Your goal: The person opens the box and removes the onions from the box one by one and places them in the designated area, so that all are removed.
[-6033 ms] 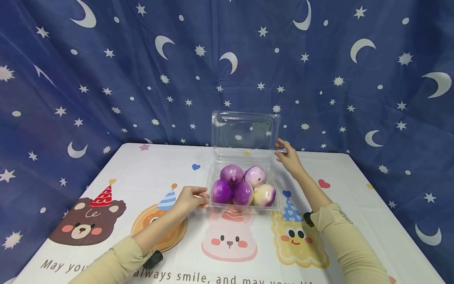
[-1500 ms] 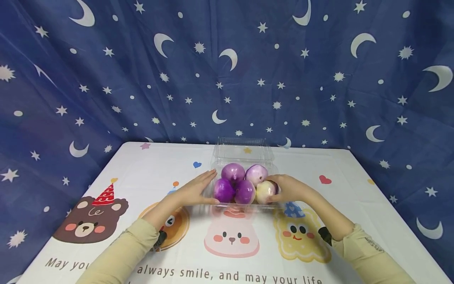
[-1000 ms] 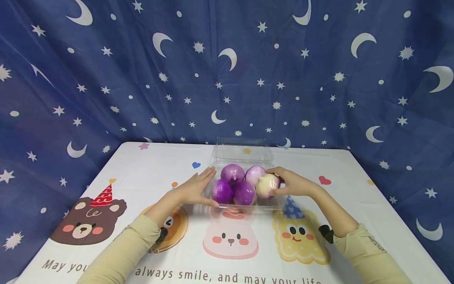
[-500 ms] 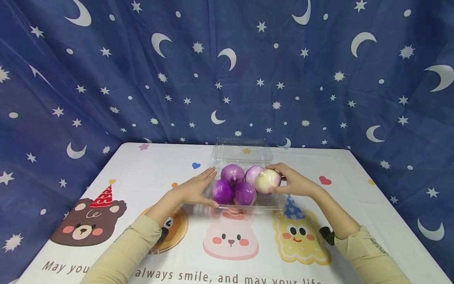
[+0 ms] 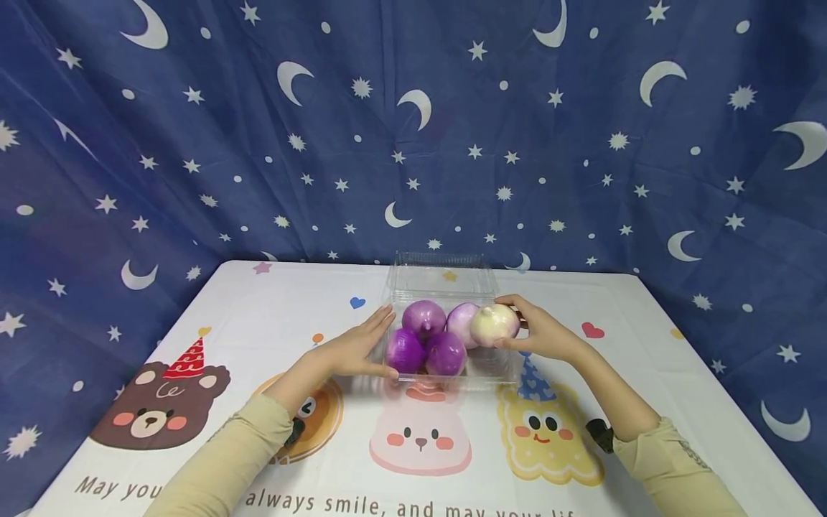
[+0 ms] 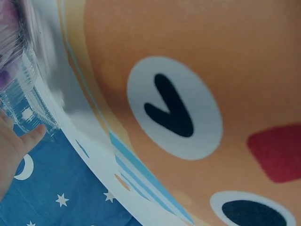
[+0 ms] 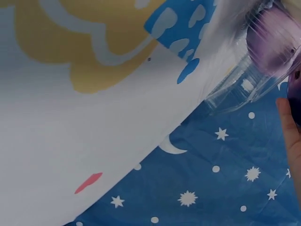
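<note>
A clear plastic clamshell box (image 5: 481, 372) stands on the table, its lid (image 5: 420, 278) folded back. Several glossy purple onions (image 5: 423, 320) sit inside it. My right hand (image 5: 541, 332) grips a pale onion (image 5: 494, 325) with a purple side, thumb at the front and fingers behind. That onion is raised over the right part of the box and overlaps a pale purple onion (image 5: 461, 323) behind it. My left hand (image 5: 354, 352) lies along the box's left side, thumb at the front corner and fingers stretched toward the back. In the right wrist view, the gripped onion (image 7: 294, 96) shows a dark purple side.
A white tablecloth (image 5: 304, 488) printed with cartoon animals and lettering covers the table. A dark blue curtain (image 5: 258, 129) with moons and stars hangs right behind the table's back edge.
The lid has been folded from upright to lying back. My right hand has taken hold of the pale onion and lifted it up and to the right. My left hand stays at the box.
</note>
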The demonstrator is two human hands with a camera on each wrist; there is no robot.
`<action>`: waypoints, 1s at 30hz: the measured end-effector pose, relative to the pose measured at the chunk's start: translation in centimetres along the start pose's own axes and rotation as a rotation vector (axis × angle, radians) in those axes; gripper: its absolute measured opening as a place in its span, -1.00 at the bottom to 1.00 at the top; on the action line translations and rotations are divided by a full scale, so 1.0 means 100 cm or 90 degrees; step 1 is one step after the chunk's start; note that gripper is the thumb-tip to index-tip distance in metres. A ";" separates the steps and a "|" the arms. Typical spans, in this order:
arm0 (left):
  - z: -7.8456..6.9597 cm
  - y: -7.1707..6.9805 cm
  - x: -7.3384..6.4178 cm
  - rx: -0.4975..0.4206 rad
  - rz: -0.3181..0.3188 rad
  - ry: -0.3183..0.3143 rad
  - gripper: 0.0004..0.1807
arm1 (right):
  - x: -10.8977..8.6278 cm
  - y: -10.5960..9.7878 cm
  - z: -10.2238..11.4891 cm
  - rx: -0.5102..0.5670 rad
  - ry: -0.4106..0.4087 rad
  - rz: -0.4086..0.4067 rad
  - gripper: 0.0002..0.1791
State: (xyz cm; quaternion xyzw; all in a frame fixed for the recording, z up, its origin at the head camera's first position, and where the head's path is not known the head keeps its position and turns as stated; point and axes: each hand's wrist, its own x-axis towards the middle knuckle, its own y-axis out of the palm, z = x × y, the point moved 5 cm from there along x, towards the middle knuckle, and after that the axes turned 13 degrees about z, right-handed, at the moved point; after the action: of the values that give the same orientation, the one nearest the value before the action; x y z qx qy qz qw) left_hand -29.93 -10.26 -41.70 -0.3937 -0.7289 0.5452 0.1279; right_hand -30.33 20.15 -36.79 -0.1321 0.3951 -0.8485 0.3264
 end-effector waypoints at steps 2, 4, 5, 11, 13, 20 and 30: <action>0.000 0.000 0.000 -0.001 -0.003 0.000 0.19 | -0.001 -0.001 -0.002 0.008 0.001 -0.012 -0.24; -0.001 0.000 0.000 -0.005 -0.004 -0.003 0.19 | -0.002 -0.003 -0.005 0.014 0.003 -0.027 -0.25; -0.001 0.000 0.000 -0.008 -0.006 -0.006 0.20 | -0.002 -0.005 -0.008 0.018 0.005 -0.035 -0.24; -0.003 0.000 -0.001 -0.017 -0.004 -0.014 0.19 | -0.008 -0.013 -0.023 0.028 0.018 -0.079 -0.24; -0.003 0.000 -0.002 -0.018 -0.006 -0.012 0.18 | -0.009 -0.015 -0.027 0.027 0.024 -0.092 -0.23; 0.000 0.002 -0.004 -0.010 -0.020 -0.008 0.18 | -0.013 -0.021 -0.039 0.035 0.034 -0.122 -0.19; -0.002 0.003 -0.004 -0.016 -0.020 -0.001 0.16 | -0.017 -0.030 -0.052 -0.004 0.056 -0.154 -0.22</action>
State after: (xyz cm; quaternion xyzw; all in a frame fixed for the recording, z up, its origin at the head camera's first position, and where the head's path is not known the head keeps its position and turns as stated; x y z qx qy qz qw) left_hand -29.42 -10.37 -41.75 -0.3833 -0.7420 0.5343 0.1305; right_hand -32.89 25.69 -37.83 -0.1423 0.3925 -0.8856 0.2034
